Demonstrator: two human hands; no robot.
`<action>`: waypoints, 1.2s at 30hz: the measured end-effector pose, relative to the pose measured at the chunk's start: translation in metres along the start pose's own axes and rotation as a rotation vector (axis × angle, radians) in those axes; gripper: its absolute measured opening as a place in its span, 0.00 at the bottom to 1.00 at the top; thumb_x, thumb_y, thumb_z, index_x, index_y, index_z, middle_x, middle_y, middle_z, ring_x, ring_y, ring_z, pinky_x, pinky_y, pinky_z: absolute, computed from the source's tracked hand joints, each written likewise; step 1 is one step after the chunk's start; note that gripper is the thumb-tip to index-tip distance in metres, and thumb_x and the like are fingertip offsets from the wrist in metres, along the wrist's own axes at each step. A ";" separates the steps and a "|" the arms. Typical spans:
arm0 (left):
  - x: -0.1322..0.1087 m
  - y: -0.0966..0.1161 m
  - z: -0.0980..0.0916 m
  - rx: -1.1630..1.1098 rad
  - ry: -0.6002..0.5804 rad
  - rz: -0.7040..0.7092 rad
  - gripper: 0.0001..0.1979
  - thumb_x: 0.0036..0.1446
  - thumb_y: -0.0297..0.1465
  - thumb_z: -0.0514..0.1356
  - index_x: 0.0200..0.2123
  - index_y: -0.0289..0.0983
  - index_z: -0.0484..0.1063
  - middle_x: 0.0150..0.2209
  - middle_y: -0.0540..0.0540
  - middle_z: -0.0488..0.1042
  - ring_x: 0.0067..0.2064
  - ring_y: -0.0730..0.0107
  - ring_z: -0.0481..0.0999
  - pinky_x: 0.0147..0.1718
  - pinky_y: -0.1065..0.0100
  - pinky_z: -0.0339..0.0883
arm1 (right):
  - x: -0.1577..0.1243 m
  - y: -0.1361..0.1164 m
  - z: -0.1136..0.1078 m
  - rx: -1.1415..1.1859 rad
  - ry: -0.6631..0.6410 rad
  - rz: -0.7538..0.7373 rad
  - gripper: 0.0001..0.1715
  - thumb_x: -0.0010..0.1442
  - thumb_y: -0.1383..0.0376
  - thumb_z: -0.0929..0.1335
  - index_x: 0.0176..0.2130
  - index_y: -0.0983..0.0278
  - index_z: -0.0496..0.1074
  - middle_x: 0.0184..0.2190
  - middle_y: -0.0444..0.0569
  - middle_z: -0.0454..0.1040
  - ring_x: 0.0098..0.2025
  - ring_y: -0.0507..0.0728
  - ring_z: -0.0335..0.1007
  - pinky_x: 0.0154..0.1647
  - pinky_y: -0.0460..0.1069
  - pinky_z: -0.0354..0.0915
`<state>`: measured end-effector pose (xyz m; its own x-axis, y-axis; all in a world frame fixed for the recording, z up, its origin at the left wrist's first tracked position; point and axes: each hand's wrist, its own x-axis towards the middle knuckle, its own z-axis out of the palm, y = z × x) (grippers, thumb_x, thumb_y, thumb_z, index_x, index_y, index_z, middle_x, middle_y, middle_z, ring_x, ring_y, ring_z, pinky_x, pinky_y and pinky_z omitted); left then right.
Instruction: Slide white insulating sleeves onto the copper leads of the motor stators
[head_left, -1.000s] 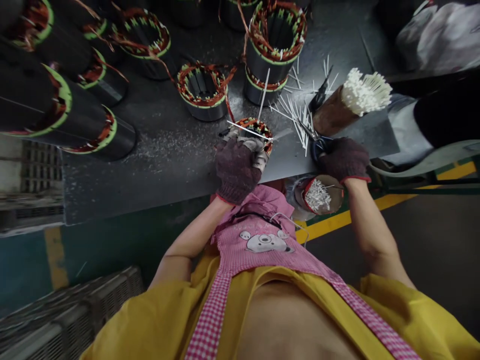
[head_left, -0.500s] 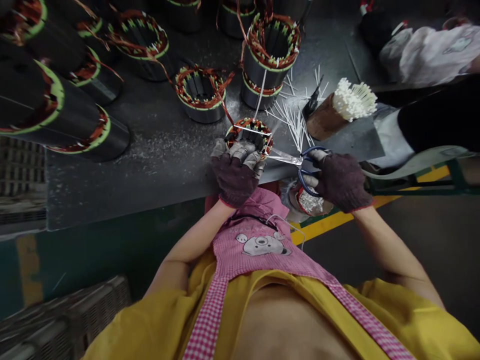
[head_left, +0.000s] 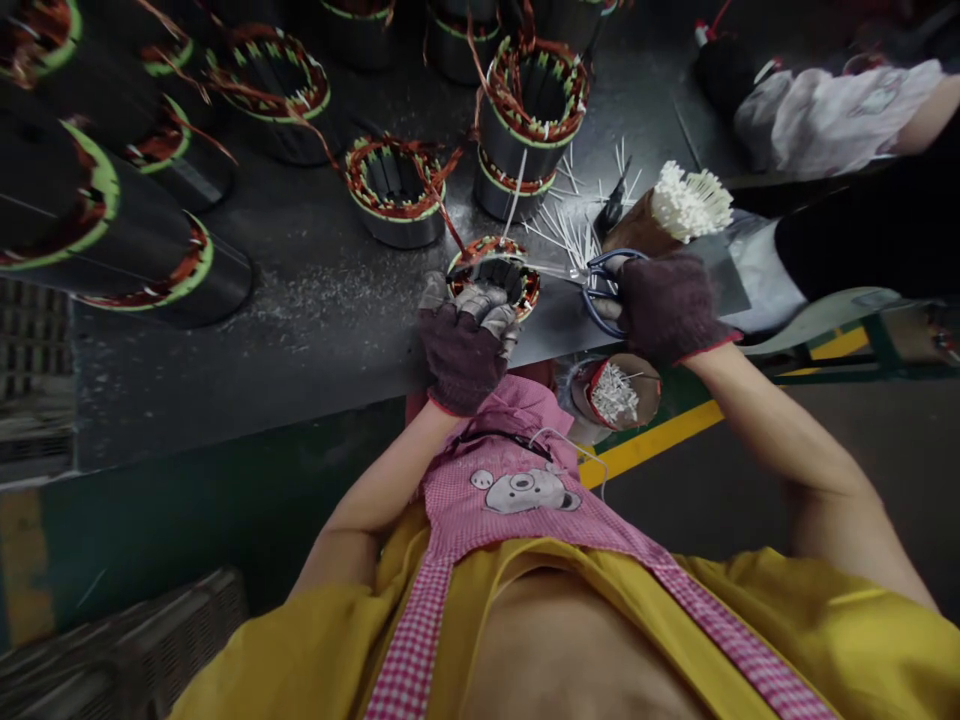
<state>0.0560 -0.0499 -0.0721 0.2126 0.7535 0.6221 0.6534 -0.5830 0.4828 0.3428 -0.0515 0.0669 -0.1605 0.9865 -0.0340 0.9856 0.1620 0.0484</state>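
Note:
My left hand (head_left: 466, 345), in a dark glove with taped fingertips, grips the near rim of a small motor stator (head_left: 531, 290) with copper windings and green slot liners. My right hand (head_left: 671, 305), gloved alike, holds scissors (head_left: 600, 262) by their dark blue handles. The blades point left and reach the stator's far right rim; whether they are parted I cannot tell. A white tie strip (head_left: 514, 198) stands up from the stator's far side. My left fingers cover part of the near rim.
More stators (head_left: 396, 195) stand behind, some stacked (head_left: 532, 110). Loose white strips (head_left: 570, 235) lie beside a brown holder (head_left: 634, 222) full of white strips. Cut bits fill a container (head_left: 615, 393) below the table edge. At right is another person's sleeved arm (head_left: 832, 115).
My right hand and the scissors have moved up and left, bringing the blades to the stator's far right rim. The white strip that crossed the stator's opening no longer shows there.

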 end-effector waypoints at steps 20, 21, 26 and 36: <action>0.042 -0.054 -0.035 -0.277 -0.103 0.230 0.06 0.69 0.39 0.63 0.37 0.49 0.76 0.45 0.49 0.88 0.52 0.58 0.88 0.66 0.41 0.79 | 0.033 0.012 0.019 0.008 -0.152 -0.090 0.31 0.70 0.43 0.69 0.57 0.62 0.79 0.42 0.59 0.87 0.38 0.67 0.81 0.38 0.55 0.63; 0.044 -0.056 -0.035 -0.307 -0.091 0.240 0.05 0.69 0.38 0.63 0.37 0.49 0.75 0.45 0.49 0.88 0.52 0.59 0.88 0.66 0.41 0.79 | 0.038 0.005 0.020 0.006 -0.136 -0.095 0.32 0.70 0.43 0.69 0.59 0.62 0.78 0.42 0.59 0.87 0.38 0.67 0.81 0.38 0.55 0.63; 0.047 -0.055 -0.037 -0.410 -0.040 0.275 0.02 0.68 0.34 0.67 0.41 0.47 0.76 0.48 0.49 0.88 0.54 0.59 0.87 0.71 0.42 0.75 | 0.051 -0.003 0.036 0.027 -0.179 -0.055 0.28 0.73 0.45 0.68 0.55 0.64 0.82 0.46 0.61 0.88 0.47 0.70 0.84 0.43 0.56 0.68; 0.027 -0.072 -0.037 -0.347 0.128 -0.015 0.12 0.70 0.47 0.63 0.46 0.47 0.75 0.56 0.44 0.82 0.67 0.50 0.78 0.76 0.33 0.62 | 0.021 -0.045 0.033 0.213 0.283 -0.109 0.41 0.69 0.49 0.75 0.73 0.61 0.70 0.71 0.63 0.74 0.71 0.74 0.72 0.72 0.69 0.68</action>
<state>-0.0121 0.0007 -0.0670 0.0976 0.7314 0.6749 0.3663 -0.6569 0.6590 0.2972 -0.0391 0.0312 -0.2442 0.9367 0.2511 0.9460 0.2870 -0.1505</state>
